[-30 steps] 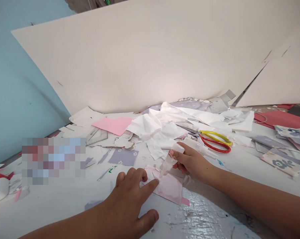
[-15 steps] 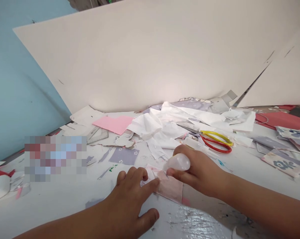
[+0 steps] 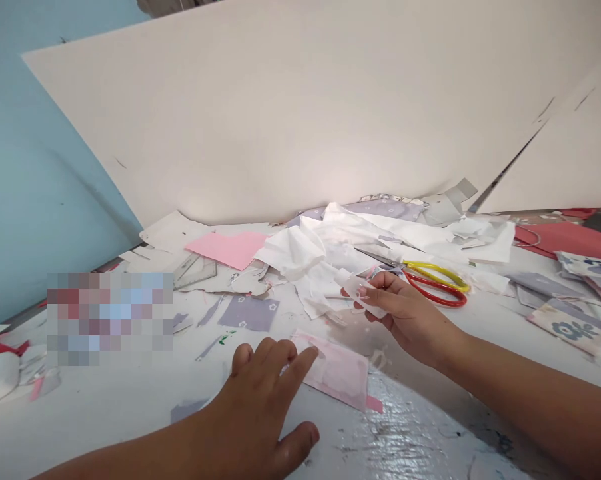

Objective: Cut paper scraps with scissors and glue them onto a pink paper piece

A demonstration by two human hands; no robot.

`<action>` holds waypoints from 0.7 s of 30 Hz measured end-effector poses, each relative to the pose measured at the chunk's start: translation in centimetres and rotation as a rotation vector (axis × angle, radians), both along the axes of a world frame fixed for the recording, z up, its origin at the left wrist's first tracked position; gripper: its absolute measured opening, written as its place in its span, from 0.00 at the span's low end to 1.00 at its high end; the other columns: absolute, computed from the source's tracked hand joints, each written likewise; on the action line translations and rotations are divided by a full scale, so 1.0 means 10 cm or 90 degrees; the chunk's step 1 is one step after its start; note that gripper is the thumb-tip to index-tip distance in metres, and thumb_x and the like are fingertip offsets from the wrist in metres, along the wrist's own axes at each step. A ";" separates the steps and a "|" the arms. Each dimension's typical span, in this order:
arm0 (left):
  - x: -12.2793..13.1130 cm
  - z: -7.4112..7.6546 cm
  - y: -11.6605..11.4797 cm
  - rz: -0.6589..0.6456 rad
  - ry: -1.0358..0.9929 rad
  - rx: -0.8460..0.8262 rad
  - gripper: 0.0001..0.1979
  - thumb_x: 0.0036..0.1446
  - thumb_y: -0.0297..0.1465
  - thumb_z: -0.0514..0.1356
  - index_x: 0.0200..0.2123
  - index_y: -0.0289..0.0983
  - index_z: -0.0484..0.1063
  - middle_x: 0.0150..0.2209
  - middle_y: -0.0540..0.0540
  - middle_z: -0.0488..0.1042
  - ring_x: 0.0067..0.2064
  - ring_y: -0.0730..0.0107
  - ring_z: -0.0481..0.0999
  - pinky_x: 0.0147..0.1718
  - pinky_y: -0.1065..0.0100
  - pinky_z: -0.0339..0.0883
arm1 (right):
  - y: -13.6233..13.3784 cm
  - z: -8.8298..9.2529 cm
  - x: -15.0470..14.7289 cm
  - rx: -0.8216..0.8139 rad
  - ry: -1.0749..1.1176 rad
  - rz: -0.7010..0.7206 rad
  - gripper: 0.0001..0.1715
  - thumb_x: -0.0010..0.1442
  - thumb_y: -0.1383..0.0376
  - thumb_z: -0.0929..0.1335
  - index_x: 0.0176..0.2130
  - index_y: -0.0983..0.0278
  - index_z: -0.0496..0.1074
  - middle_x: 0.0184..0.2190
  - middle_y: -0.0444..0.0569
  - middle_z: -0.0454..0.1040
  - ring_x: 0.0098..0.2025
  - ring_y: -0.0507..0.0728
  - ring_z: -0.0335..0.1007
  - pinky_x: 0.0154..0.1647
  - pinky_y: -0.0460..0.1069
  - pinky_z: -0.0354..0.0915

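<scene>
From the head view, the left hand [image 3: 260,400] lies spread on the table [image 3: 105,417], its forefinger tip touching the upper left end of a pale pink paper piece [image 3: 336,371], whose long axis runs down to the right. The right hand [image 3: 410,315] sits farther off, up and to the right of that piece, thumb and fingers pinching a small translucent white scrap [image 3: 363,294]. Just beyond lie red-and-yellow-handled scissors [image 3: 435,285], with crumpled white paper [image 3: 293,253] heaped behind. Bare table opens left of the left hand, and a glossy patch [image 3: 410,427] lies below the piece.
</scene>
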State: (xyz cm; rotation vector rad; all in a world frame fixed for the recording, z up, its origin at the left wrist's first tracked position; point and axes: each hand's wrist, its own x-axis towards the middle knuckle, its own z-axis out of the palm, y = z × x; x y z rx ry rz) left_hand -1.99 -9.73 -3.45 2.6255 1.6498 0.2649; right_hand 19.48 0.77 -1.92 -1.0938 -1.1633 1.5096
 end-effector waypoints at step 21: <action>0.10 0.23 0.17 0.080 -0.054 -0.225 0.33 0.41 0.42 0.59 0.54 0.51 0.59 0.43 0.44 0.58 0.42 0.54 0.58 0.40 0.49 0.58 | -0.19 0.06 -0.07 -0.073 0.199 0.221 0.12 0.51 0.64 0.70 0.37 0.57 0.66 0.31 0.40 0.67 0.35 0.51 0.66 0.35 0.45 0.59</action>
